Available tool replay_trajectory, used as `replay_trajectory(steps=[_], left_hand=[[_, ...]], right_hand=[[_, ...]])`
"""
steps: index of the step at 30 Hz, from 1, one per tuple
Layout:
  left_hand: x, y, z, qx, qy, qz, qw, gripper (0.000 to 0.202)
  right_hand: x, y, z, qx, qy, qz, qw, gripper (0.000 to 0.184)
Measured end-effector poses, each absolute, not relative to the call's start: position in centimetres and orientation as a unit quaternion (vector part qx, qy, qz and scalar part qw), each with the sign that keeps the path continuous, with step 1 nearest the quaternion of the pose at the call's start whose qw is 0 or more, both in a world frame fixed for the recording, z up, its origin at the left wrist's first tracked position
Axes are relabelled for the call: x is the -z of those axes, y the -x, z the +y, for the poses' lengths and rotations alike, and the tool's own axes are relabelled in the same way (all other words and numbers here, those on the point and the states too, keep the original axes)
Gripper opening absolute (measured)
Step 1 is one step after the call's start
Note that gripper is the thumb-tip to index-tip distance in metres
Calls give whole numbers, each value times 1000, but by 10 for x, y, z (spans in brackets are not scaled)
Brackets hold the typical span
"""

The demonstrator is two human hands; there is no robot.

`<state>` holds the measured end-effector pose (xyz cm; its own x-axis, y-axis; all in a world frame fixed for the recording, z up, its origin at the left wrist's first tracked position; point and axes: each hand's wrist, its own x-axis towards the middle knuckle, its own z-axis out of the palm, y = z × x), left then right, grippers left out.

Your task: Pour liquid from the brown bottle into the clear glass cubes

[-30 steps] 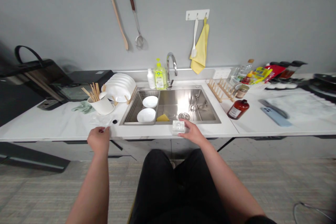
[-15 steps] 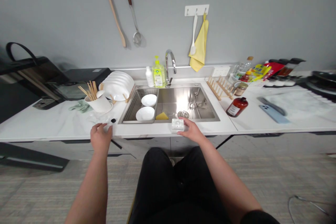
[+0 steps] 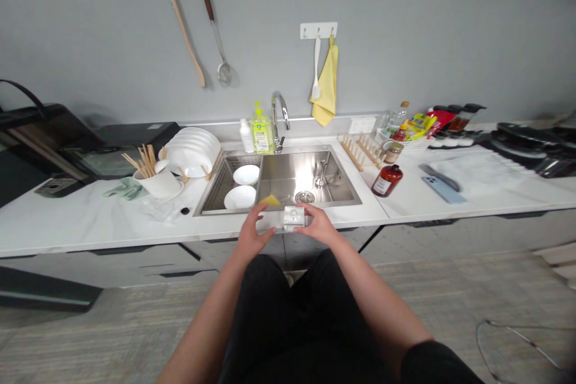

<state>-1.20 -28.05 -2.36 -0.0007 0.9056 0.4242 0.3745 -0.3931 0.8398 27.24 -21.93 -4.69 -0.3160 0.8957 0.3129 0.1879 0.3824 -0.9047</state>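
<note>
My right hand (image 3: 318, 225) grips a small, clear and whitish box-shaped container (image 3: 294, 218) from its right side, in front of the sink. My left hand (image 3: 254, 234) is just left of it, thumb and fingers apart, with a gap to the container. Behind my hands is the steel sink (image 3: 288, 162), with a yellow sponge (image 3: 270, 200) at its front. Two white bowls, one (image 3: 246, 174) behind the other (image 3: 240, 197), sit in its left basin. A small round black piece (image 3: 185, 211) lies on the counter beside crumpled clear plastic (image 3: 158, 209).
Left of the sink are a rack of white plates (image 3: 191, 153), a white pot of chopsticks (image 3: 159, 183) and a green cloth (image 3: 126, 188). On the right are a wooden rack (image 3: 362, 152), an amber bottle (image 3: 387, 181) and a blue phone (image 3: 443, 189). A tap (image 3: 279, 120) rises behind the sink.
My left hand has moved right, from beside the black piece on the counter to near the container. My right hand still holds the container. The camera view has shifted.
</note>
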Motion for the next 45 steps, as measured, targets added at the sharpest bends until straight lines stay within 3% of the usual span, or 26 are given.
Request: replay_trajectory(steps=[7,14,20,23,25,27,29,31,34,36,45], left_hand=[[22,-36,-282,-452,-660,405,443,112],[12,-59,-299,-460,-630,371,504,87],[17,-58,-297,-482,-610,364,513,88],[24,-48,-286,-498,-592,381,507,90],[28,-38,-277,-505,-579,400,499,91],[30,-26,-266,-516,-566,420,486,94],[31,-15,-254,-525,-557,438,472,95],[32,-6,-242,-531,-553,449,458,96],[34,6,-226,-542,-548,458,443,93],[36,12,-217,-549,-545,459,438,90],[33,23,-177,-554,-543,462,430,91]], right_hand=[[18,-288,-255,-418,370,-706,437,85],[-2,-298,-284,-437,361,-703,429,87],[-3,-313,-289,-391,348,-722,452,98],[5,-346,-269,-331,406,-670,526,81],[10,-381,-248,-248,486,-588,597,59],[14,-422,-222,-142,564,-509,635,53],[18,-462,-195,-61,619,-459,634,61],[22,-496,-168,-20,652,-443,615,84],[29,-528,-133,-13,674,-442,592,119],[34,-540,-116,-39,680,-445,581,128],[45,-546,-96,-74,697,-419,577,102]])
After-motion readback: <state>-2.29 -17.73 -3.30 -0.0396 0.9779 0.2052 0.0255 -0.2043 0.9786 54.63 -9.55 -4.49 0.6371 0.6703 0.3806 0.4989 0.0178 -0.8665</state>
